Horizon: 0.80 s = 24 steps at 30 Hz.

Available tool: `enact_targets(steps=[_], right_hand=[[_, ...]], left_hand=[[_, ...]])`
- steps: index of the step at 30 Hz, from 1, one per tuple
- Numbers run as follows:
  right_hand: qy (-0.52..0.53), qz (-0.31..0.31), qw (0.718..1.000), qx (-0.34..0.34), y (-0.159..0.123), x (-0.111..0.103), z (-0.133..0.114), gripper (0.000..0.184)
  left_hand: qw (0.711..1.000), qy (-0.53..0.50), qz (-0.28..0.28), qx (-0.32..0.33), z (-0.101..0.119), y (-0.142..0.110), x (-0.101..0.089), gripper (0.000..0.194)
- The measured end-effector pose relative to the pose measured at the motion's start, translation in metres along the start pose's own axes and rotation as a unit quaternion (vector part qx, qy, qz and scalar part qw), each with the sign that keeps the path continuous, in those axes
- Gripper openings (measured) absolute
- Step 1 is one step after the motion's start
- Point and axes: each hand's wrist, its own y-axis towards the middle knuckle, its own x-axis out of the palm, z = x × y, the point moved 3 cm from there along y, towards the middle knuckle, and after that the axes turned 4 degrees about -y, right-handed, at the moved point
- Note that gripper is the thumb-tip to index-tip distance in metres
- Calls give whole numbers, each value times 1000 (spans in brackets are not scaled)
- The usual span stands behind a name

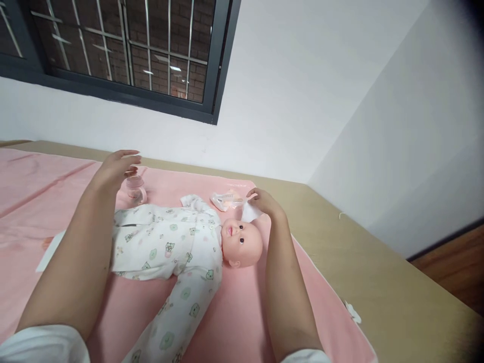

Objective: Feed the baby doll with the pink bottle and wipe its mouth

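Note:
A baby doll (242, 242) in a white printed sleepsuit (166, 247) lies on a pink cloth (242, 322), head to the right. My left hand (117, 169) hovers open above a small clear pink cup (135, 189) behind the doll, fingers stretched, touching nothing I can see. My right hand (264, 201) reaches past the doll's head and pinches a white wipe (250, 213), beside a pale wipe packet (227, 200).
The pink cloth covers a tan surface (378, 282) that ends at the right, with wooden floor (454, 272) beyond. A white wall and a dark barred window (124, 55) stand behind. A white sheet (51, 252) lies at the left, a small white scrap (353, 312) at the cloth's right edge.

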Motion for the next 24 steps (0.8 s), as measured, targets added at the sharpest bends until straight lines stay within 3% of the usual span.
enact_targets(steps=[4, 7, 9, 12, 14, 18, 24], right_hand=[[82, 33, 989, -122, 7, 2, -6, 10], [180, 90, 965, -170, 12, 3, -5, 27], [222, 77, 959, -159, 16, 11, 1, 42], [255, -9, 960, -113, 19, 31, 15, 62], [266, -50, 960, -71, 19, 44, 24, 68], [272, -51, 961, -24, 20, 54, 36, 66], [303, -16, 952, -44, 27, 47, 47, 42]], left_hand=[[999, -36, 21, 5, 10, -7, 6, 41], [998, -47, 40, 19, 15, -11, 6, 35], [997, -51, 48, 28, 16, -11, 3, 29], [997, -43, 52, 40, 15, -9, -4, 18], [997, -32, 52, 44, 13, -6, -7, 22], [996, 7, 67, 55, 7, 2, -14, 28], [993, 58, 88, 59, -2, 10, -23, 24]])
